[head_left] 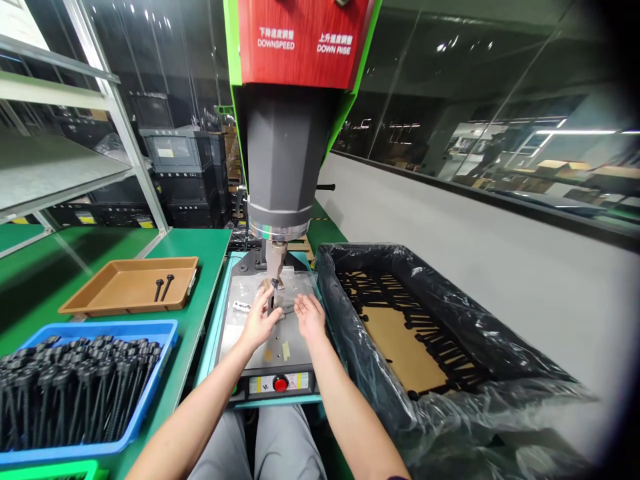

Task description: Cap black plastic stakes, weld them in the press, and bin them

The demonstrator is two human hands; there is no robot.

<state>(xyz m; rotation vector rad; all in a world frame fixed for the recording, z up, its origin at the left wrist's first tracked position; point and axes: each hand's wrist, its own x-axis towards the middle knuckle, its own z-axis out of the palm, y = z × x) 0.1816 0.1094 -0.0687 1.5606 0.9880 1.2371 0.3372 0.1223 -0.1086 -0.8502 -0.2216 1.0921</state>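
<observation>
My left hand [260, 323] is at the fixture under the press, its fingers and thumb closed around a black bolt-like part [273, 285]. That part stands upright with its head on top, just below the press's metal horn [275, 257]. Its lower end is partly hidden by my fingers. To the right, my right hand [311, 316] hovers over the metal base plate [245, 353] with its fingers stretched out and nothing seen in them. A small metal clamp piece [241, 307] lies on the plate left of my left hand.
A blue tray [173, 333] full of similar black parts stands at left. Behind it, a brown tray [120, 303] holds two. On the right, a bag-lined bin [360, 360] contains rows of black parts on cardboard. A red button [280, 384] faces me at the machine's front.
</observation>
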